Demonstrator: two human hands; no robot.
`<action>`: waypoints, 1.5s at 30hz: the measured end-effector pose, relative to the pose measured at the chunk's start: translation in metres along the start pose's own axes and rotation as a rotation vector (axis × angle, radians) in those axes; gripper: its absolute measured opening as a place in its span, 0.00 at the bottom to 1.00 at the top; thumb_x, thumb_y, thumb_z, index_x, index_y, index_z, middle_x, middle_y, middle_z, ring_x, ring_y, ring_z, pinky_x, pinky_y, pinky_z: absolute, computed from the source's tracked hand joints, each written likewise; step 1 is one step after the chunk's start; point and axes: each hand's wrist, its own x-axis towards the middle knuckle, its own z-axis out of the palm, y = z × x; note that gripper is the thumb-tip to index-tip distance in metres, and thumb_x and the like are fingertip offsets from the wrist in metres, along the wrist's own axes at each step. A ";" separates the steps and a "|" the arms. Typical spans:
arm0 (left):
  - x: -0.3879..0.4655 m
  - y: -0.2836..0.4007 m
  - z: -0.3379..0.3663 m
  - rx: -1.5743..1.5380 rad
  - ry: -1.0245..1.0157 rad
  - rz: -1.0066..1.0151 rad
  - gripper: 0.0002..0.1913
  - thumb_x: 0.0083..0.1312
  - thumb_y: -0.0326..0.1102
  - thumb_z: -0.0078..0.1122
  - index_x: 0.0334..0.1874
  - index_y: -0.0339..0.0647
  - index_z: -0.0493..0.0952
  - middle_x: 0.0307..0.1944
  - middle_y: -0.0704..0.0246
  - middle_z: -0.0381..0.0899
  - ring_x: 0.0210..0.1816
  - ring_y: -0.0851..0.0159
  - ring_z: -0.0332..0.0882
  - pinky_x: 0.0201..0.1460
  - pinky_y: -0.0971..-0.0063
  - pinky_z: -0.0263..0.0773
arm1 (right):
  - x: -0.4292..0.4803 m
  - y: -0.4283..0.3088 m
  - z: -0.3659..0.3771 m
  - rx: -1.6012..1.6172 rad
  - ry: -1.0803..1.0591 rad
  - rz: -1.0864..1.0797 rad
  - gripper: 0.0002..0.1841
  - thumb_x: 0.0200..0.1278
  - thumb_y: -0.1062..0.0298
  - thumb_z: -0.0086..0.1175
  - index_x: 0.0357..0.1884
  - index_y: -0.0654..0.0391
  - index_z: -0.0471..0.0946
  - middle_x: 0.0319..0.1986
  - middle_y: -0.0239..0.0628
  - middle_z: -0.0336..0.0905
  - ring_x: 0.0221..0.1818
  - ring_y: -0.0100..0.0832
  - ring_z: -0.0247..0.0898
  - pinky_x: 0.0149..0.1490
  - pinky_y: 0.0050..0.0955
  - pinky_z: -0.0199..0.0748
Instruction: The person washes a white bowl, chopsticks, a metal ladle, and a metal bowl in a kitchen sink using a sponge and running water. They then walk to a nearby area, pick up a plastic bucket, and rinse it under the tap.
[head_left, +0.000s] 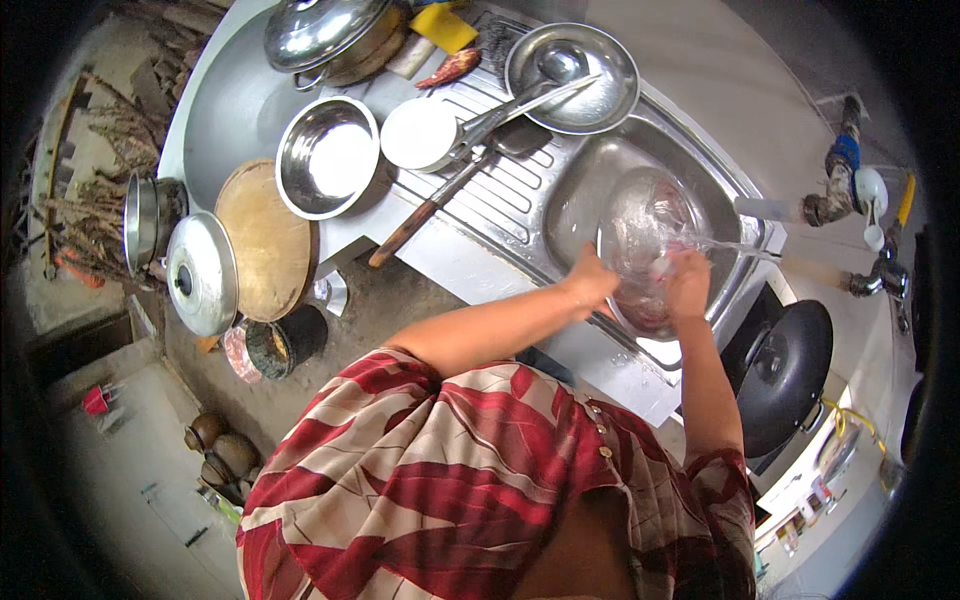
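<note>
Over the steel sink basin (574, 195) a shiny round metal bowl or pan (637, 240) is tilted, with water running over it. My left hand (594, 283) grips its near left rim. My right hand (688, 281) is at the bowl's right side, its fingers closed on something small, pale and pinkish, blurred by the water and motion. The stream comes from the tap (870, 285) at the right through a pale spout (814, 271). What lies inside the bowl is hard to make out.
On the drainboard (487, 187) are a steel pan (619, 105) with a ladle, a wooden-handled spatula (409, 229), a white bowl (420, 135) and a steel bowl (328, 157). A lidded pot (322, 37) stands beyond. A black wok (784, 379) leans at the right of the sink.
</note>
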 end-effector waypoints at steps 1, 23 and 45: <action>-0.002 -0.002 0.007 -0.070 -0.036 -0.024 0.41 0.61 0.21 0.54 0.76 0.38 0.46 0.58 0.51 0.73 0.49 0.47 0.81 0.30 0.57 0.87 | 0.015 0.000 0.006 0.087 0.166 -0.027 0.21 0.59 0.70 0.60 0.57 0.58 0.79 0.55 0.50 0.78 0.58 0.53 0.71 0.67 0.47 0.65; -0.030 0.053 -0.061 1.169 0.304 1.079 0.50 0.52 0.12 0.54 0.79 0.34 0.42 0.74 0.36 0.46 0.72 0.30 0.52 0.73 0.53 0.61 | -0.040 -0.012 0.032 0.889 0.033 0.591 0.21 0.59 0.75 0.56 0.57 0.65 0.78 0.42 0.47 0.85 0.38 0.32 0.81 0.40 0.30 0.79; -0.198 0.081 -0.325 -0.795 0.789 0.655 0.09 0.57 0.19 0.51 0.40 0.23 0.71 0.44 0.51 0.77 0.47 0.47 0.81 0.54 0.50 0.84 | 0.019 -0.002 -0.080 1.882 0.273 0.649 0.23 0.71 0.59 0.41 0.65 0.57 0.65 0.62 0.49 0.71 0.63 0.54 0.69 0.42 0.67 0.80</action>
